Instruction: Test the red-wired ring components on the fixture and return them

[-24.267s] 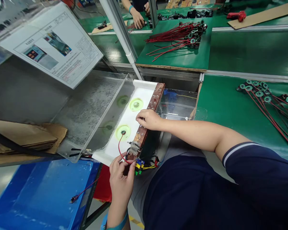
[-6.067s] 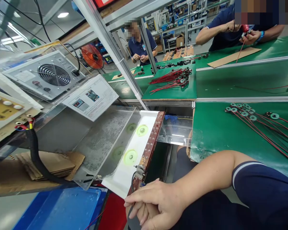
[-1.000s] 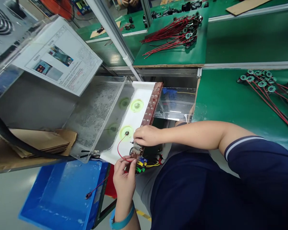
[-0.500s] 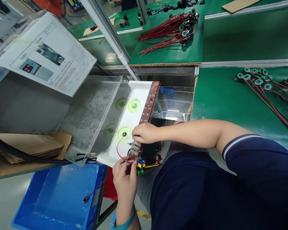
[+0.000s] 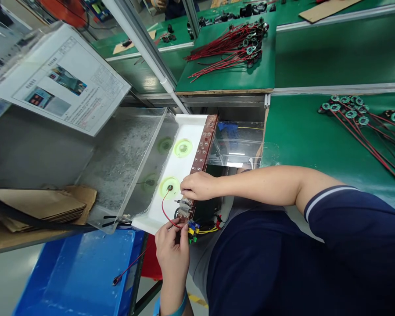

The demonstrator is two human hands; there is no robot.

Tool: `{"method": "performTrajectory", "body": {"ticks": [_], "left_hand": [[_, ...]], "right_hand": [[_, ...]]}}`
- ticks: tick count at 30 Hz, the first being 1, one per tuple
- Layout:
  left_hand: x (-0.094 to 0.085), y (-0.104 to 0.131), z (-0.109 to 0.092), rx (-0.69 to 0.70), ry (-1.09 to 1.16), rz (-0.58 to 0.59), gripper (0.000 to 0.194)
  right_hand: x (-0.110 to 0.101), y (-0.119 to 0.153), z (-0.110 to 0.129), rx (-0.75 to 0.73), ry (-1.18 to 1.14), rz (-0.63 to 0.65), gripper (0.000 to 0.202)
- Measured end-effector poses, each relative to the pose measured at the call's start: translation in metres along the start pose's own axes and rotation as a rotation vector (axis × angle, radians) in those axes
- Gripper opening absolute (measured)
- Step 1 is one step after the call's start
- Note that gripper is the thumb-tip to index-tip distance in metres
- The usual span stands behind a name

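A white tray-like fixture [image 5: 187, 134] with two yellow-green rings [image 5: 183, 148] stands in the middle, a brown strip with metal studs [image 5: 202, 150] along its right side. One red wire [image 5: 165, 212] rises from a small part in the lower ring and curves down to my left hand [image 5: 173, 248], whose thumb and fingers are closed on it. My right hand [image 5: 200, 185] has its fingers pressed together at the brown strip beside the lower ring; its fingertips hide anything between them. Blue, yellow and green connectors [image 5: 193, 229] lie just right of my left fingertips.
Bundles of red-wired parts lie on green surfaces [image 5: 299, 131] behind and to the right. A clear plastic box [image 5: 128, 162] borders the fixture. Below is a blue bin [image 5: 82, 281]; a printed sheet [image 5: 66, 83] hangs upper left.
The view has shifted slightly, so the scene sits a little lower. Both hands keep nearly the same places at the fixture.
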State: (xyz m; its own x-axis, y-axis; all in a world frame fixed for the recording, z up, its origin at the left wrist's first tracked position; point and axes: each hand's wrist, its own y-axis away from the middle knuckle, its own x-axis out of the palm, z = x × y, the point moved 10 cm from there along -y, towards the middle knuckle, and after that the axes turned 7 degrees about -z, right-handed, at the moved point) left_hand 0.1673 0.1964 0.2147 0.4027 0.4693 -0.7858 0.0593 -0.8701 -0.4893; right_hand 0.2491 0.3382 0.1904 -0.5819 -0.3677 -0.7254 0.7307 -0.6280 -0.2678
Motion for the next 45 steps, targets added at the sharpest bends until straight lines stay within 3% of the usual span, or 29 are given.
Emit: {"method": "performTrajectory", "body": {"ticks": [22, 38, 45], "left_hand": [[0.001, 0.005, 0.004, 0.013, -0.015, 0.003, 0.006], [-0.001, 0.009, 0.008, -0.088, 0.03, -0.011, 0.011], [0.006, 0.016, 0.016, -0.152, 0.038, 0.012, 0.014]], "right_hand": [[0.005, -0.001, 0.0, -0.013, 0.039, 0.008, 0.021], [0.006, 0.003, 0.001, -0.067, 0.021, -0.091, 0.021], [0.01, 0.004, -0.005, -0.017, 0.002, -0.109, 0.019]]}}
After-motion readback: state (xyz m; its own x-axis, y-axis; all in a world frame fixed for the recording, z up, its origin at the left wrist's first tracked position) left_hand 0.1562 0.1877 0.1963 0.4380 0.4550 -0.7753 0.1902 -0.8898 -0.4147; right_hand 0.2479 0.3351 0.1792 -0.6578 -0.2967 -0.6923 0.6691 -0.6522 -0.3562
